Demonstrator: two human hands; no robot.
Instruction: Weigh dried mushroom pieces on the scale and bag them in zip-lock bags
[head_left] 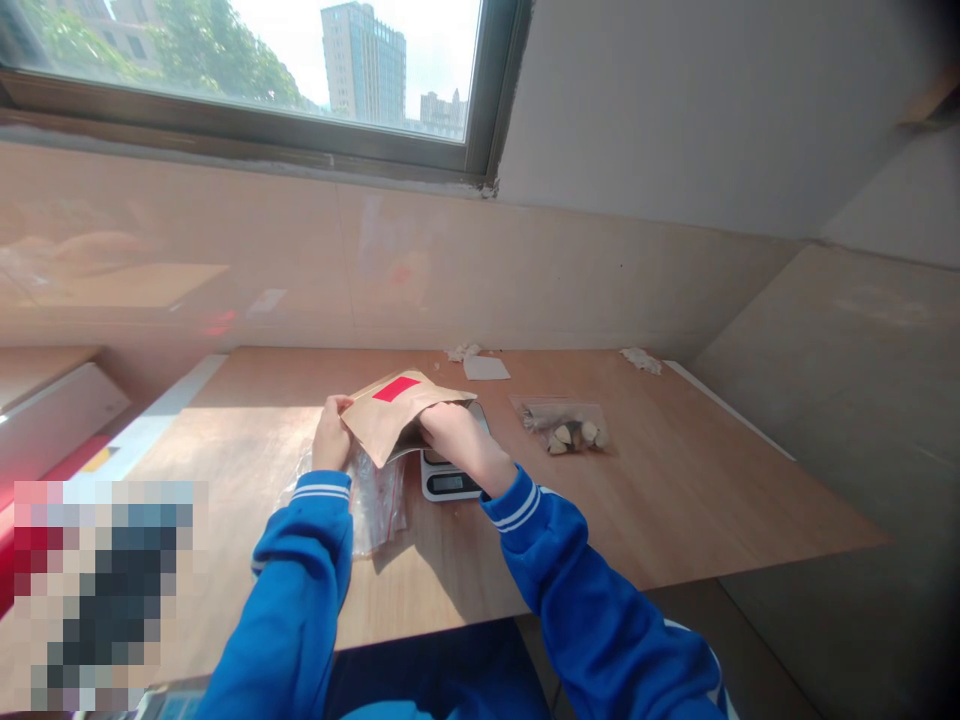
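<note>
Observed brown paper bag (pixel 371 422) with red label (pixel 396 389) held above tabletop (pixel 652 520), partly hiding white scale (pixel 430 487); cannot tell whether in contact. Found left grip (pixel 331 436) clamped on bag's left edge. Found right grip (pixel 461 437) inserted at open mouth, fingers hidden within; cannot tell whether together or apart. Noted mouth edge slanting from near left to far right, turned toward right grip, nearer of the two to the opening. Cannot confirm long axis, foreshortened. Logged clear plastic bags (pixel 377 505) left of scale.

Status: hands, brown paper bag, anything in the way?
Left hand holds red-labelled brown paper bag. Right hand at its opening, fingertips hidden. White digital scale partly blocked from view.
</note>
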